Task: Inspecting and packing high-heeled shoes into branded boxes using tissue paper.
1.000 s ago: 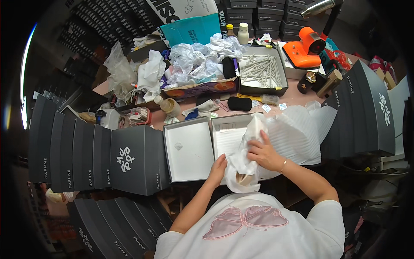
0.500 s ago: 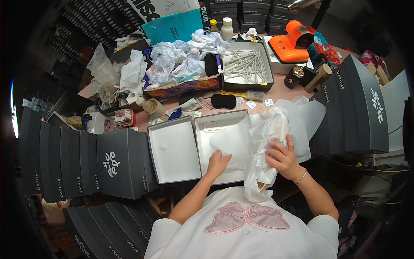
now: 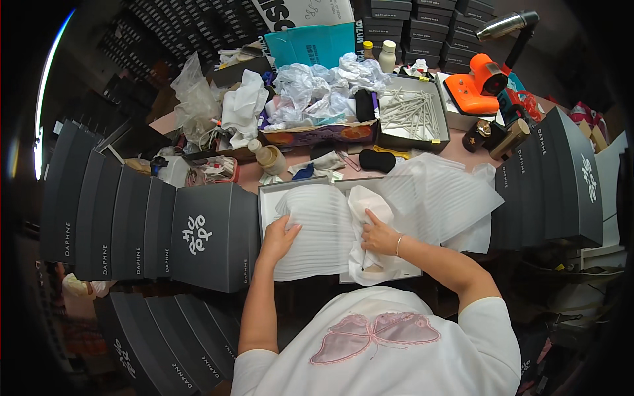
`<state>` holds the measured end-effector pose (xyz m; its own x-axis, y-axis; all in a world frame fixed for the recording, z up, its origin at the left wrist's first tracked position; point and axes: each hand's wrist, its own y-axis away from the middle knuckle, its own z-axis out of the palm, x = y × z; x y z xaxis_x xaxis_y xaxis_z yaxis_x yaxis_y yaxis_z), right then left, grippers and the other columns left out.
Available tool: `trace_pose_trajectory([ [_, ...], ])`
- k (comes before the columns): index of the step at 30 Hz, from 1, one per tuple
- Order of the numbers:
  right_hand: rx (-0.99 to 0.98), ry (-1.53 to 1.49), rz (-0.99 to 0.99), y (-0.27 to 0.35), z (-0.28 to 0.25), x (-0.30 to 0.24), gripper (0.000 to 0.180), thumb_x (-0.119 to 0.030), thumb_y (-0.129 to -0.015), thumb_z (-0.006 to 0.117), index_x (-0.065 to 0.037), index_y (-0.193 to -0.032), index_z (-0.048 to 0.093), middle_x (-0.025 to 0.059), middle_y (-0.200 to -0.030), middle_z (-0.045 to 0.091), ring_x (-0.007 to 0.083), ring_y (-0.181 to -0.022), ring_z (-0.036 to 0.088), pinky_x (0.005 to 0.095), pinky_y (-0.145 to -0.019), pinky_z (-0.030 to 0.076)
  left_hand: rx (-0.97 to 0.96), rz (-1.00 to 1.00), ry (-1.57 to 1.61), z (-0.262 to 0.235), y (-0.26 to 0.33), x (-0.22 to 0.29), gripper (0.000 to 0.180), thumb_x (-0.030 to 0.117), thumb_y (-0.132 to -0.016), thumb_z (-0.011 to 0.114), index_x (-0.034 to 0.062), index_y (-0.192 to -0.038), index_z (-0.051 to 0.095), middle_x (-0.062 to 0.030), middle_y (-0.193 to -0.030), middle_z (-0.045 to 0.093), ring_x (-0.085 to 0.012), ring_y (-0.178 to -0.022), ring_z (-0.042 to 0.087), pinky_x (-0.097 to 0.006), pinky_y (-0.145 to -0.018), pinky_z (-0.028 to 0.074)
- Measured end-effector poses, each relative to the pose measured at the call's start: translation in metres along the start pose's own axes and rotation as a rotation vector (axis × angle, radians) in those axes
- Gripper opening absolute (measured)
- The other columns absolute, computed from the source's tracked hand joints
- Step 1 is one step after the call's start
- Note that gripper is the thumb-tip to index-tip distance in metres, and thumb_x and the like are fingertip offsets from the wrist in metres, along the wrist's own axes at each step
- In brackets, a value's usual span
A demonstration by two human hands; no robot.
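Ribbed foam wrap sheet [image 3: 317,228] under the left hand [image 3: 277,239] – white, semi-translucent, soft matt. Right hand [image 3: 378,236] presses a white cloth-like bundle [image 3: 364,218], creased. Open box [image 3: 271,198] – grey cardboard, matt. Stacked dark boxes [image 3: 198,234]: matt charcoal card, smooth. Crumpled tissue paper [image 3: 317,92], thin and wrinkled. Orange tool [image 3: 479,82] – glossy plastic. Tabletop [image 3: 247,175] smooth, pinkish.

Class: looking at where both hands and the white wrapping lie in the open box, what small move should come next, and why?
Probably smooth the sheet flat with the left hand: it already lies over the box, while the right hand presses the wrapped bundle beside it.
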<state>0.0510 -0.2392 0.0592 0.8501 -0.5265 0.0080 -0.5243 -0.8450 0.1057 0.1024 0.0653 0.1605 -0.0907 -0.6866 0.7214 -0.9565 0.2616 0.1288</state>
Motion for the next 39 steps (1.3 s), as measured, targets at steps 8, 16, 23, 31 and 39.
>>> trace_pose_trajectory([
  [8,-0.305,0.248,0.064,-0.012,-0.082,-0.021,0.018,-0.024,-0.082,0.058,-0.019,-0.086,0.074,-0.0014,-0.087,0.066,0.0217,-0.103,0.055,0.0635,-0.114,0.007,0.330,0.231,-0.026,0.006,-0.003,-0.001,0.027,0.015,-0.082,0.070,-0.0053,-0.097,0.059,-0.0217,-0.084,0.062,-0.0388,-0.075,0.061,-0.039,-0.065,0.048],
  [16,0.114,-0.144,0.247,0.009,-0.011,-0.029,0.038,-0.021,-0.080,0.063,-0.012,-0.117,0.064,0.0128,-0.130,0.052,0.0309,-0.131,0.038,0.0554,-0.112,0.022,0.557,0.187,-0.514,0.023,0.013,0.035,0.040,0.010,-0.082,0.067,0.0010,-0.120,0.055,-0.0202,-0.118,0.055,-0.0368,-0.111,0.053,-0.042,-0.093,0.043],
  [23,0.491,-0.575,1.027,0.113,-0.004,0.017,0.077,-0.020,-0.078,0.072,0.003,-0.140,0.033,0.0301,-0.139,0.039,0.0430,-0.129,0.039,0.0442,-0.107,0.033,0.225,0.277,0.021,0.141,0.043,0.052,0.053,0.017,-0.087,0.063,-0.0026,-0.132,0.046,-0.0249,-0.133,0.045,-0.0418,-0.125,0.042,-0.047,-0.105,0.035],
  [31,0.504,-1.266,1.253,0.123,0.036,-0.012,0.032,-0.017,-0.081,0.049,0.008,-0.097,0.061,0.0114,-0.083,0.061,0.0173,-0.077,0.054,0.0329,-0.070,0.044,-0.186,-0.133,0.032,0.145,-0.023,-0.028,0.055,0.031,-0.087,0.063,-0.0005,-0.130,0.050,-0.0218,-0.117,0.054,-0.0325,-0.106,0.056,-0.040,-0.087,0.045],
  [39,0.910,-1.477,1.040,0.148,-0.102,-0.011,0.045,-0.028,-0.090,0.052,0.002,-0.124,0.056,0.0174,-0.125,0.056,0.0263,-0.109,0.055,0.0395,-0.094,0.042,-0.350,-0.294,1.410,0.135,0.028,0.033,0.076,0.045,-0.081,0.060,-0.0013,-0.138,0.038,-0.0151,-0.129,0.050,-0.0216,-0.117,0.051,-0.035,-0.098,0.043],
])
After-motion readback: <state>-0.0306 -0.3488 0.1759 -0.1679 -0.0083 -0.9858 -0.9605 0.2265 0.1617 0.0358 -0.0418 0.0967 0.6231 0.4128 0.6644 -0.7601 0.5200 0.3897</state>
